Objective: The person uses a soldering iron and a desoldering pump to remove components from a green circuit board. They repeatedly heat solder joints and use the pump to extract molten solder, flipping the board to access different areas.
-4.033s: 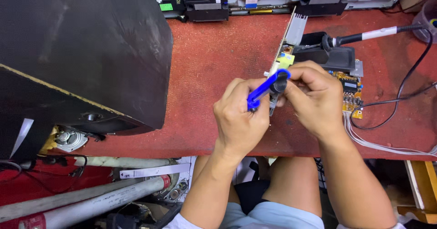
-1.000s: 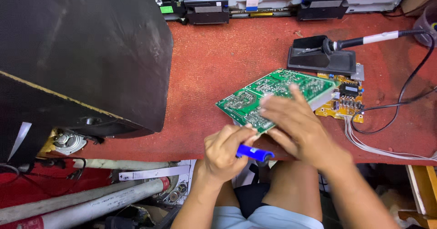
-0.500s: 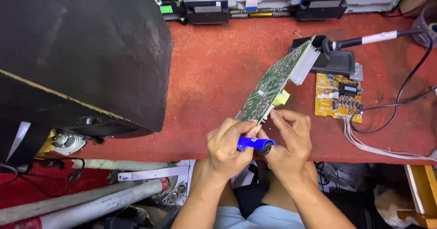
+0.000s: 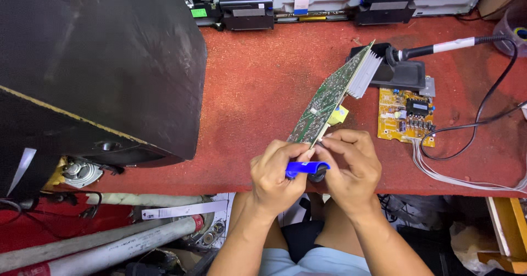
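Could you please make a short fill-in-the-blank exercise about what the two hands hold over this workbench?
1. Both hands hold a green circuit board that stands on its ___.
2. The left hand grips a tool with a ___ handle.
3. The small board lying on the red table is ___.

Missing words: edge; blue; yellow

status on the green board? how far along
Done: the green circuit board is off the red bench, tilted on edge. In hand: left hand grips a blue-handled tool at the board's lower edge, right hand steadies it. Left: the yellow board lies untouched beside the soldering iron stand.
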